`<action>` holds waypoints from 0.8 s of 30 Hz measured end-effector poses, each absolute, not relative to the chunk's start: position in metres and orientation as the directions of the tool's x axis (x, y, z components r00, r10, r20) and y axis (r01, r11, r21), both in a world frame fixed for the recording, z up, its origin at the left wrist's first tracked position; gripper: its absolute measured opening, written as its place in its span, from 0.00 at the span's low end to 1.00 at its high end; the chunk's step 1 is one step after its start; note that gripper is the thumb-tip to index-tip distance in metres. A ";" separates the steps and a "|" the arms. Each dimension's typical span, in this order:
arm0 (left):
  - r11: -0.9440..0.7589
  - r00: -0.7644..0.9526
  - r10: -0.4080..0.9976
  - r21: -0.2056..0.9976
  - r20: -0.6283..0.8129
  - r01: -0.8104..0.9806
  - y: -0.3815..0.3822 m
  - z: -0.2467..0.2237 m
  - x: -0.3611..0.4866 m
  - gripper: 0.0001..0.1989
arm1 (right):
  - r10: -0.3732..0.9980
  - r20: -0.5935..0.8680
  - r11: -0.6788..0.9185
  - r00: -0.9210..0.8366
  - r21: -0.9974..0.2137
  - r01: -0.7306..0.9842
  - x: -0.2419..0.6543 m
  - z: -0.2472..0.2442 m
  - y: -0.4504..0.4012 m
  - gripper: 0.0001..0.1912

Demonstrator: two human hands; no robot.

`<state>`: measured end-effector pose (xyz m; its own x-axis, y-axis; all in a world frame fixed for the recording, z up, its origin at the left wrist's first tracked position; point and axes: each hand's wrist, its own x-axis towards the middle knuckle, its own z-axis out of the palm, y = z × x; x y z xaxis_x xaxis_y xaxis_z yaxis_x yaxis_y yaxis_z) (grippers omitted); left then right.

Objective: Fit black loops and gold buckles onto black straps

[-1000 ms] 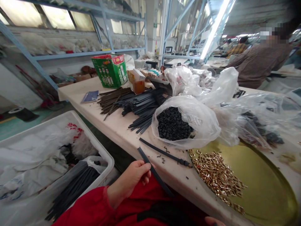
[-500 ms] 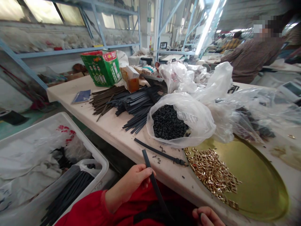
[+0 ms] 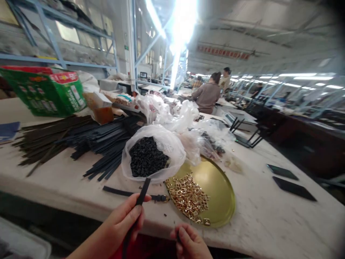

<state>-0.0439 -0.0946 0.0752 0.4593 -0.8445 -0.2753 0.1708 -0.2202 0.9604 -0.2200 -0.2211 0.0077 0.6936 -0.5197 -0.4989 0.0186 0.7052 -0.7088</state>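
Observation:
My left hand (image 3: pixel 128 219) is closed around a dark strap (image 3: pixel 143 191), its upper end sticking up past the thumb and the rest hanging toward my lap. Low and to the right, the fingers of my right hand (image 3: pixel 190 240) pinch a small dark piece (image 3: pixel 178 236), mostly hidden; it could be a strap loop. On the table just beyond lies another dark strap (image 3: pixel 121 191) with a gold buckle at one end. Behind that, a white plastic bag (image 3: pixel 175 149) holds many small black loops (image 3: pixel 148 158). Gold buckles (image 3: pixel 188 196) are heaped on a round gold tray (image 3: pixel 217 187).
Dark straps (image 3: pixel 107 140) and brown straps (image 3: pixel 51 135) lie in bundles at left, before a green carton (image 3: pixel 54 93) and a small box (image 3: pixel 101 108). Clear plastic bags (image 3: pixel 167 108) fill the back. Two dark flat panels (image 3: pixel 293 187) lie at right. A person (image 3: pixel 207 95) is farther off.
My view has swung right and up, bringing the table's right side into sight. Both hands are raised closer to the table edge, the left one still holding the strap.

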 end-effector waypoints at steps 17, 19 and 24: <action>-0.392 0.312 -0.912 0.789 -0.266 -0.473 -0.103 0.070 -0.096 0.13 | -0.685 -0.126 0.316 0.717 -0.939 0.137 -0.222 0.004 -0.196 0.17; -0.417 0.311 -0.904 0.764 -0.292 -0.493 -0.103 0.068 -0.097 0.13 | -0.724 -0.121 0.263 0.679 -0.958 0.110 -0.222 0.005 -0.195 0.16; -0.407 0.266 -0.912 0.770 -0.311 -0.491 -0.103 0.048 -0.092 0.14 | -0.719 -0.014 0.048 0.694 -0.998 0.030 -0.221 0.011 -0.197 0.14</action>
